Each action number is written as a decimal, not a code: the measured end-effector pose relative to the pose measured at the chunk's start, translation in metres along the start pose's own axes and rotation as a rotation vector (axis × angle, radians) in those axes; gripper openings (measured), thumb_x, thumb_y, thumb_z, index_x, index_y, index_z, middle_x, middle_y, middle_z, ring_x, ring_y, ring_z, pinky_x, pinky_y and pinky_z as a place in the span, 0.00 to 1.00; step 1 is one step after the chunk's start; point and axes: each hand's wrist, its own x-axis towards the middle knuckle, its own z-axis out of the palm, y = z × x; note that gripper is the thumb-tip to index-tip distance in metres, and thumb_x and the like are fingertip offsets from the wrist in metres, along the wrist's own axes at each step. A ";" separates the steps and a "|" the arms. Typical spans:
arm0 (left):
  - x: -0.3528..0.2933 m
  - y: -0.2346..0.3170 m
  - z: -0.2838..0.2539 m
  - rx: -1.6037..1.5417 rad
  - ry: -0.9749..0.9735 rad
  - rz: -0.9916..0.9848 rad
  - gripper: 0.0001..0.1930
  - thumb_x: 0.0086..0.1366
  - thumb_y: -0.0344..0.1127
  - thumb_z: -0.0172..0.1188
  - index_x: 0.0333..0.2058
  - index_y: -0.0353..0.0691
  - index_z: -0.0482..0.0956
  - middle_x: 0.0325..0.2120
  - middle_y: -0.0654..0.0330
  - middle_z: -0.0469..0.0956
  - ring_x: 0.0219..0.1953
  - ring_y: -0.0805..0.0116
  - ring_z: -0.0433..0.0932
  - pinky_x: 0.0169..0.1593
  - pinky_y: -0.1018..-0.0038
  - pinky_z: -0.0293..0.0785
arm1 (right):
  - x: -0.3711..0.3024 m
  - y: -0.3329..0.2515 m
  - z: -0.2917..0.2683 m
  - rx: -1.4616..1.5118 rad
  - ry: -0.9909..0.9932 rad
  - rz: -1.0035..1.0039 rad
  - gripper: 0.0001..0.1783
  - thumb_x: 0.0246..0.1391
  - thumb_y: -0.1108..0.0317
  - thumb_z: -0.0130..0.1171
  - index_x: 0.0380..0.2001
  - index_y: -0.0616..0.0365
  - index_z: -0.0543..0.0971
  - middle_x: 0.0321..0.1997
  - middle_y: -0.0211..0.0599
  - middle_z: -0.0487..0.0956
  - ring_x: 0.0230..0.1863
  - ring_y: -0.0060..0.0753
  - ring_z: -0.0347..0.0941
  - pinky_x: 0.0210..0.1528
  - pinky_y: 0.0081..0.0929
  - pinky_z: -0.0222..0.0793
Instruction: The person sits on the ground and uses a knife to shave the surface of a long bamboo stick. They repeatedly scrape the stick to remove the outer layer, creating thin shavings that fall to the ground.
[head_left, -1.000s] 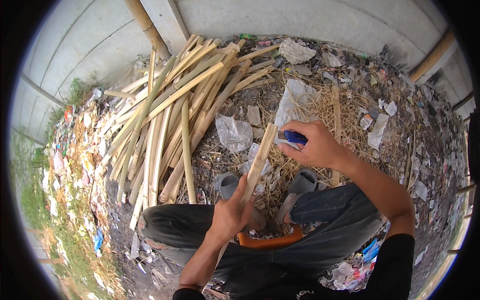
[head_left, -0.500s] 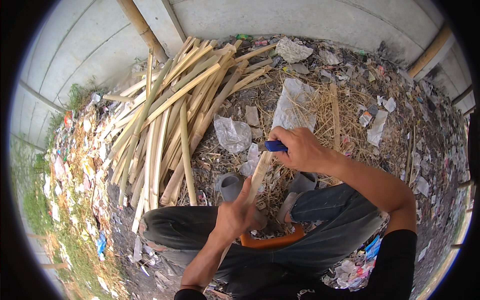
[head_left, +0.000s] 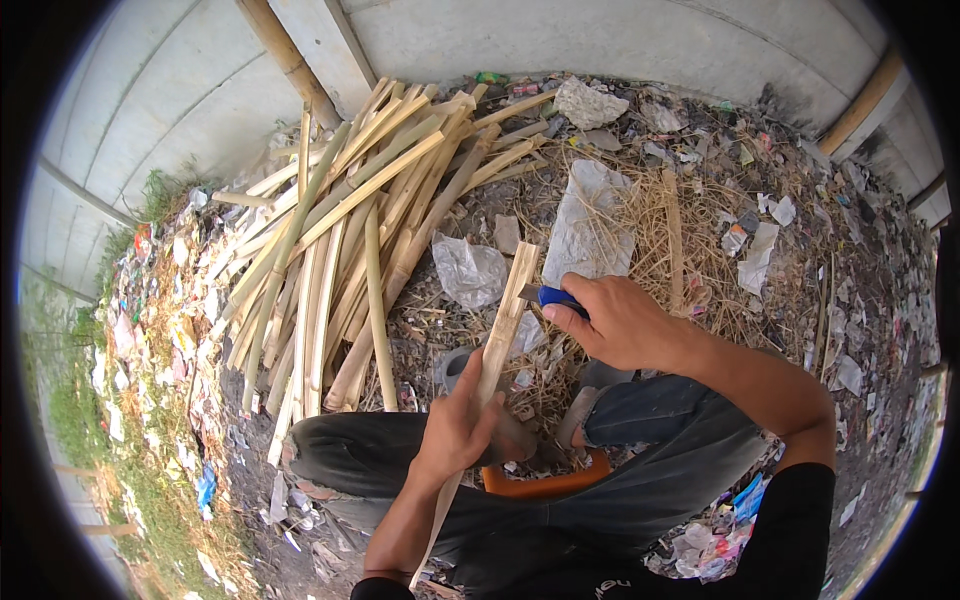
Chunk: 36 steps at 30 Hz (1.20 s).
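My left hand point(head_left: 455, 428) is closed round a split bamboo strip point(head_left: 508, 310), which slants up and away from my lap with its far end free. In my right hand point(head_left: 620, 322) is a knife with a blue handle point(head_left: 556, 297), gripped in closed fingers. Its short blade point(head_left: 530, 292) points left and meets the right edge of the strip, a little below the far end. Part of the strip's lower length passes under my left hand and along my forearm.
A large heap of bamboo strips point(head_left: 345, 215) lies ahead to the left. Crumpled clear plastic point(head_left: 470, 270), a pale flat sheet point(head_left: 590, 220) and dry shavings point(head_left: 655, 240) cover the ground. Between my legs is an orange object point(head_left: 545, 478). A concrete wall point(head_left: 600, 40) stands behind.
The strip's far end now reaches farther up past the knife. My right hand has shifted slightly right and nearer, and the blade now shows against the strip's side.
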 end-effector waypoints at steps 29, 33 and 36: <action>-0.003 -0.003 0.001 0.137 0.063 0.058 0.35 0.69 0.30 0.63 0.72 0.30 0.62 0.31 0.39 0.85 0.30 0.55 0.89 0.37 0.68 0.81 | 0.011 0.006 -0.007 -0.027 0.018 0.060 0.27 0.73 0.48 0.51 0.33 0.66 0.78 0.22 0.60 0.79 0.26 0.66 0.78 0.31 0.56 0.71; -0.002 -0.006 0.004 0.168 0.042 0.020 0.35 0.69 0.29 0.62 0.72 0.33 0.61 0.37 0.35 0.85 0.36 0.47 0.89 0.40 0.65 0.82 | 0.001 -0.009 0.021 -0.073 -0.106 0.015 0.27 0.71 0.48 0.51 0.35 0.65 0.78 0.22 0.58 0.81 0.27 0.67 0.80 0.34 0.58 0.75; -0.002 -0.006 0.004 0.199 0.045 0.020 0.35 0.68 0.29 0.62 0.72 0.33 0.61 0.36 0.35 0.85 0.35 0.44 0.88 0.39 0.64 0.83 | 0.001 -0.012 0.030 -0.091 -0.138 0.007 0.26 0.71 0.47 0.52 0.36 0.64 0.78 0.22 0.57 0.81 0.27 0.66 0.81 0.34 0.58 0.76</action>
